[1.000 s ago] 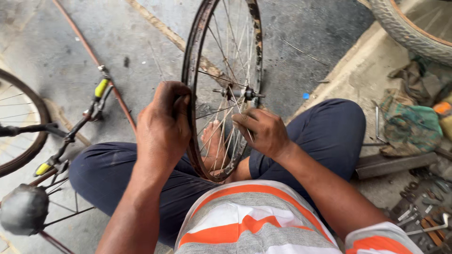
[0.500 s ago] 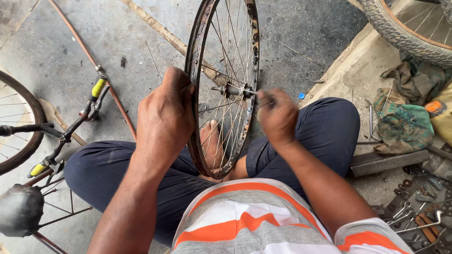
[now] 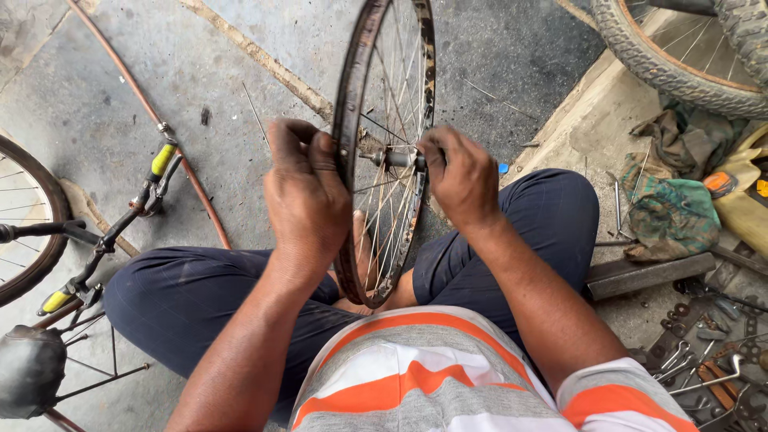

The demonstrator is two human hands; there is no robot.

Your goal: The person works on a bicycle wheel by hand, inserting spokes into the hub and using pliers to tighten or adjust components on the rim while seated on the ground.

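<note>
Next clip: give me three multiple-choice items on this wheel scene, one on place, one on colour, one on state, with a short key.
1. Where is the right hand?
A. at the wheel's hub
B. on the floor
C. on the green cloth

2. What colour are the stripes on the person's grey shirt?
A. blue and black
B. orange and white
C. green and yellow

3. How does the bare wheel stand?
A. flat on the floor
B. upright between the legs
C. fitted with a tyre

Key: A, its fingers sit at the hub; B, orange and white bands show; C is wrong and B right, the left hand grips the upright rim.
</note>
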